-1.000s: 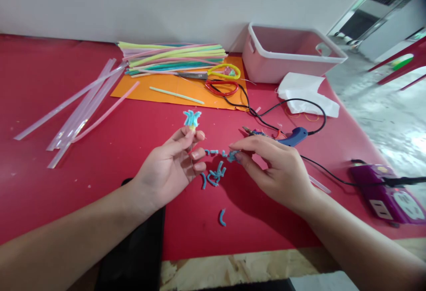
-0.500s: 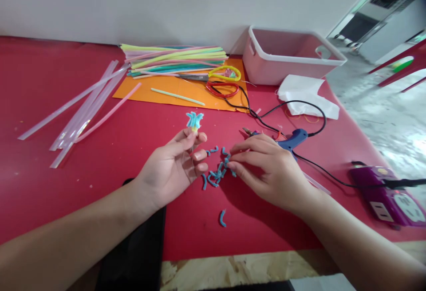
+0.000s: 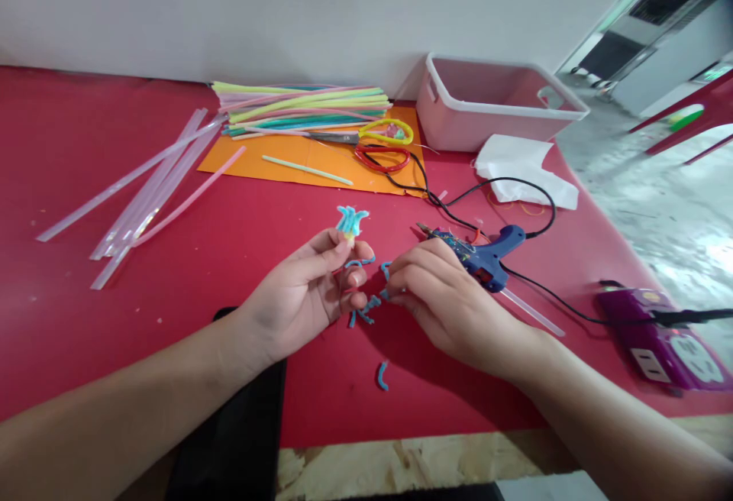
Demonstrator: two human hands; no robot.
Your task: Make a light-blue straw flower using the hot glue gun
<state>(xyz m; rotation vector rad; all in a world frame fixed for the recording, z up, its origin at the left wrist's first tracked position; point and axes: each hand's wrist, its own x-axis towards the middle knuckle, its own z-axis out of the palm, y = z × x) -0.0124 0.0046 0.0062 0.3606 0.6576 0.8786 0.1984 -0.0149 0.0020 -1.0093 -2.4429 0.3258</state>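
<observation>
My left hand (image 3: 309,287) pinches a small light-blue pipe-cleaner flower (image 3: 351,221) by its yellowish base, petals pointing up. My right hand (image 3: 440,287) is closed at the fingertips over the loose pieces, with a short blue pipe-cleaner piece (image 3: 385,294) showing at the tips of thumb and finger. Several more cut blue pieces (image 3: 366,310) lie on the red table between the hands, partly hidden by my left fingers. One curved piece (image 3: 382,376) rests apart, closer to the table's front edge. Just beyond my right hand lies a blue glue gun (image 3: 492,260).
Pipe cleaners (image 3: 303,108) and scissors (image 3: 383,157) lie on an orange sheet (image 3: 246,165). Clear glue sticks (image 3: 149,195) are at left. A bin (image 3: 498,123), white cloth (image 3: 521,169), purple power strip (image 3: 658,337) and cord occupy the right. A black flat object (image 3: 240,425) sits under my left forearm.
My left hand has shifted slightly right with the flower. My right hand has moved slightly left and its fingers have drawn together at the blue pieces, uncovering more of the glue gun.
</observation>
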